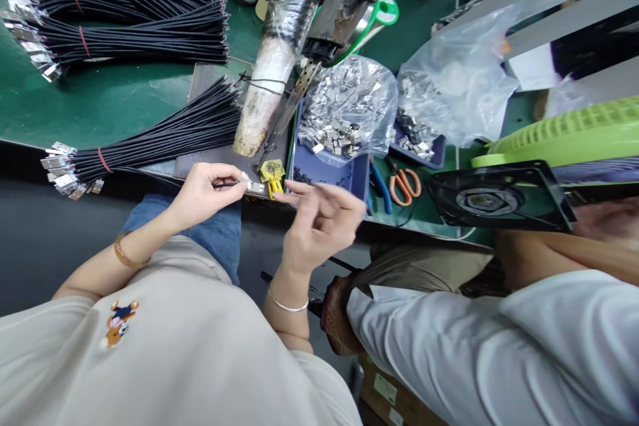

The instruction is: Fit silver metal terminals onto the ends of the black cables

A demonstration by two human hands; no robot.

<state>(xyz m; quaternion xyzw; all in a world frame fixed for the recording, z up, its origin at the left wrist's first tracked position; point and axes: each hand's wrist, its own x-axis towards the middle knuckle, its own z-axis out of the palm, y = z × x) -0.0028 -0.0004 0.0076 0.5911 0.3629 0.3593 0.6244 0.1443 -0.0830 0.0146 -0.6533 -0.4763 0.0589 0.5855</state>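
The left hand (210,192) pinches a thin black cable (225,184), its flat silver metal plug (257,188) at three o'clock; the right hand (322,216), loosely spread, hovers beside a yellow plastic block (273,176).

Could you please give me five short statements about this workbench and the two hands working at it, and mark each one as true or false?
1. The left hand holds a black cable. True.
2. The bangle on the right wrist is brown. False: it is silver.
3. A red band goes around the nearest cable bundle. True.
4. The orange tool handles lie inside a blue tray. False: they lie on the green tabletop.
5. The black fan is nearer to the right hand than to the left. True.
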